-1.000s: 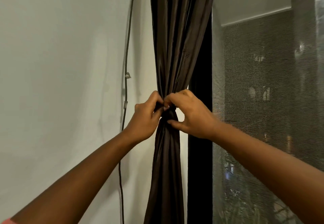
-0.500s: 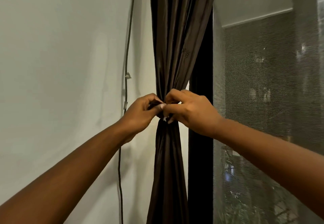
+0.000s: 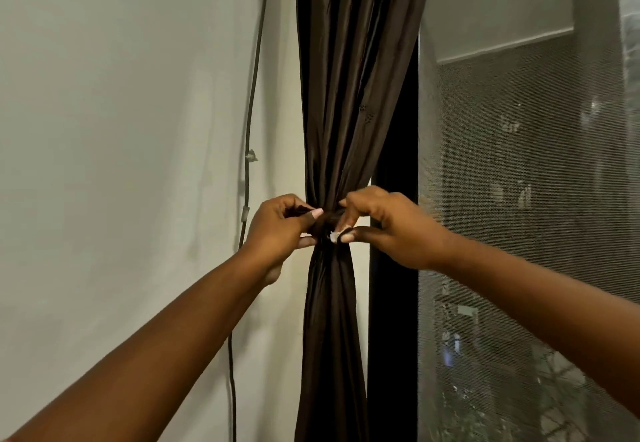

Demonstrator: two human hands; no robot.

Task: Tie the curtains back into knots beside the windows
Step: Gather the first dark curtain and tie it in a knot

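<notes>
The dark brown curtain (image 3: 349,102) hangs gathered into one narrow bunch down the middle of the view, between the pale wall (image 3: 121,130) at 9 o'clock and the black window frame (image 3: 394,199) at 3 o'clock. It is cinched to its narrowest at a knot (image 3: 327,225) just below centre, and fans out again above and below that pinch.

The left hand (image 3: 277,230) comes in from 7 o'clock and pinches the knot's left side, thumb on top and fingers curled beneath the cloth. The right hand (image 3: 384,227) comes in from 4 o'clock, its thumb and fingertips curled in and gripping the knot's right side; a small pale scrap shows at its fingertips, too small to identify. With the two hands opposed like this, the grip looks meant for pulling outward to snug the knot, or holding its wraps from slipping; slick fabric of this kind would likely loosen if let go early.

Beyond the frame at 3 o'clock stands the mesh screen (image 3: 519,199) of the window. At 9 o'clock a thin cable (image 3: 254,78) runs down the wall, just beside the curtain but apart from it
</notes>
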